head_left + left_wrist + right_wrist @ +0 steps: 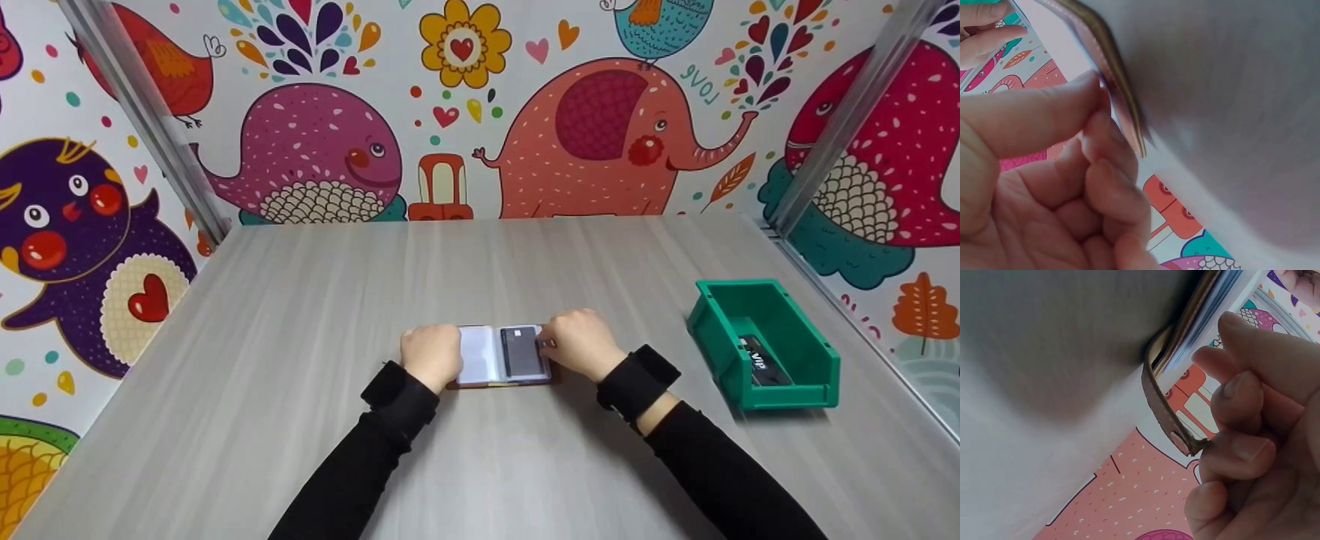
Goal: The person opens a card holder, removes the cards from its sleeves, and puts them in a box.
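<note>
An open card holder (pixel 477 358) with a brown cover and clear sleeves lies on the table. A dark grey card (pixel 523 352) sits in its right-hand sleeve; the left page looks pale. My left hand (pixel 433 355) pinches the holder's left edge between thumb and fingers, as the left wrist view shows closely. At the right edge, my right hand (pixel 583 343) has curled fingers, with thumb and forefinger at the page edge; their exact contact is partly hidden. In the right wrist view a brown strap (pixel 1162 410) curves from the cover towards the lower fingers.
To the right stands a green bin (pixel 795 341) with a black package (pixel 761 364) bearing white lettering inside. Patterned walls (pixel 450 112) with cartoon animals enclose the wood-grain table (pixel 300 300) at the back and sides.
</note>
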{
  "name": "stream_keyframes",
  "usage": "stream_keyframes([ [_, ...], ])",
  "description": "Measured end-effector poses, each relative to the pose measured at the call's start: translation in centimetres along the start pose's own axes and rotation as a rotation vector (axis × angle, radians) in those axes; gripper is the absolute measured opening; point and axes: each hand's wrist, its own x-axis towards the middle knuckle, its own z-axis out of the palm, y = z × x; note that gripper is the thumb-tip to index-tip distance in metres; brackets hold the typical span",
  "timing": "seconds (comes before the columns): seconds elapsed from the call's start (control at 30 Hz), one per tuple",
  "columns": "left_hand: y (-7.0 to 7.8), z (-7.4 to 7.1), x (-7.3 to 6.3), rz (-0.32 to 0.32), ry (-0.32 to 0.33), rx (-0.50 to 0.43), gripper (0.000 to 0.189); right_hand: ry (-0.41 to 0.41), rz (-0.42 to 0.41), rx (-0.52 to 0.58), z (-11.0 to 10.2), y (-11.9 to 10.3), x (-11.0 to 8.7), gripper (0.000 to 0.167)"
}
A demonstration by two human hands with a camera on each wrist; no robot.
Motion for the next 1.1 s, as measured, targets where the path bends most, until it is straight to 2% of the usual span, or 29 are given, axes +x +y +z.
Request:
stream_keyframes([
  [0.27, -0.06, 0.02, -0.03, 0.007, 0.008, -0.007, 0.004, -0.031, 0.025, 0.0, 0.04, -0.07, -0.03, 0.015],
  [0.53, -0.09, 0.13, 0.1, -0.004, -0.022, -0.005, 0.004, -0.032, 0.01, 0.007, 0.08, -0.02, -0.02, 0.013],
  [1.1, -0.19, 0.04, 0.13, -0.01, -0.03, -0.042, 0.004, -0.069, 0.054, 0.05, 0.0, -0.13, 0.1, 0.014],
])
